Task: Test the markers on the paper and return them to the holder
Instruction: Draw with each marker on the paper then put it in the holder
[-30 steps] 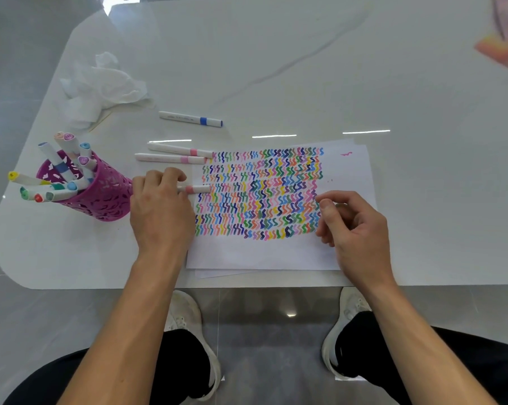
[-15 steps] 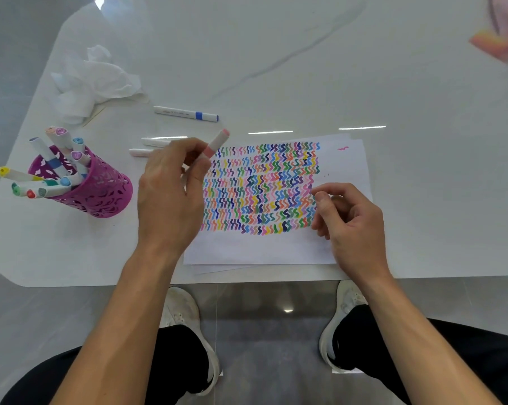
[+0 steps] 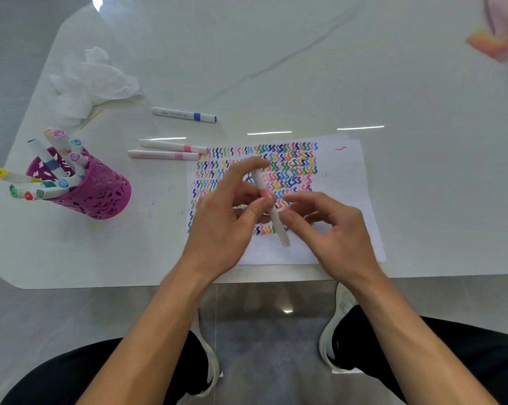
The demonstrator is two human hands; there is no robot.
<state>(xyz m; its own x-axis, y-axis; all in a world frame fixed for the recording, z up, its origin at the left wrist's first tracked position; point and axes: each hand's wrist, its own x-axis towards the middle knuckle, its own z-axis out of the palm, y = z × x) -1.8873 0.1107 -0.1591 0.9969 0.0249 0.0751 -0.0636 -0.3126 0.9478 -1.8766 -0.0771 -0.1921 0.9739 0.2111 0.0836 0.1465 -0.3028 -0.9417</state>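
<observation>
Over the white paper [image 3: 346, 206] with its rows of coloured zigzags, my left hand [image 3: 223, 229] pinches a white marker with a pink band [image 3: 282, 232] between thumb and fingers, slanted with one end toward me. My right hand [image 3: 340, 238] is just right of the marker's near end, fingers loosely curled and fingertips close to it; contact is unclear. The purple perforated holder [image 3: 100, 194] stands at the left with several markers in it. Two pink-banded markers [image 3: 171, 147] [image 3: 165, 155] lie side by side at the paper's top left corner, and a blue-banded marker [image 3: 185, 114] lies beyond them.
A crumpled white tissue [image 3: 92, 83] lies at the back left of the white table [image 3: 305, 68]. A blurred pink and orange object [image 3: 492, 45] sits at the far right corner. The table's front edge runs just below the paper, with my legs and shoes under it.
My left hand picked the pink-banded marker up from beside the paper and carried it right, over the zigzags. My right hand lifted off the paper and came toward the marker's near end.
</observation>
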